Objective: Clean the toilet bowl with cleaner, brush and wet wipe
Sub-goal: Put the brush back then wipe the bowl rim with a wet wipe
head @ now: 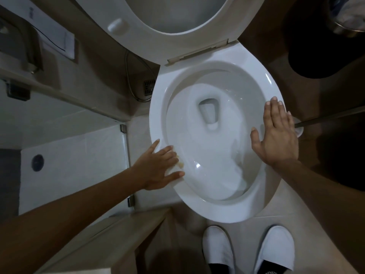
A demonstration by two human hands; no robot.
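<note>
**Both hands flat on the bowl rim**

Head view: the toilet bowl fills the middle of the frame, its seat and lid raised toward the top edge. Water sits in the bottom of the bowl around the outlet.

The left hand lies on the bowl's left rim, fingers spread and nearly straight, tips reaching over the inner edge. It grips nothing. A small yellowish spot shows on the rim just beside its fingertips; what it is cannot be told.

The right hand rests flat on the right rim, fingers straight and close together, thumb out toward the bowl. It holds nothing.

Just beyond the right hand, off the rim's right edge, a dark handle rises from a pale round holder, partly hidden by the hand.

Two white shoes stand on the floor below the bowl's front edge. A hose hangs left of the bowl.
</note>
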